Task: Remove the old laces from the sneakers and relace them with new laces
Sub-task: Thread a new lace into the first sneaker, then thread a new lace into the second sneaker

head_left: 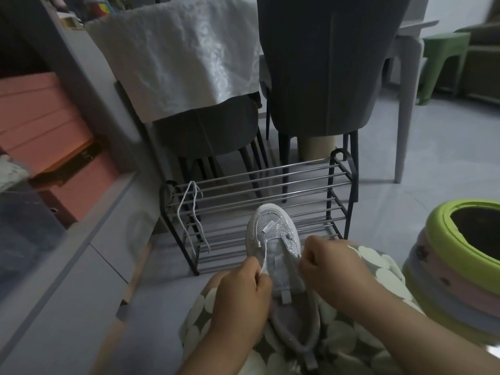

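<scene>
A white and grey mesh sneaker lies on my lap, toe pointing away from me. A white lace runs through its lowest eyelets and down to my left hand, which pinches the lace end beside the tongue. My right hand is curled at the shoe's right edge, pinching the other part of the lace near the eyelets. A second loose white lace hangs over the left end of the metal shoe rack.
The shoe rack stands on the grey floor just ahead of my knees. Two dark chairs stand behind it, one draped with a white cloth. A cabinet with pink boxes is at left. Stacked round stools stand at right.
</scene>
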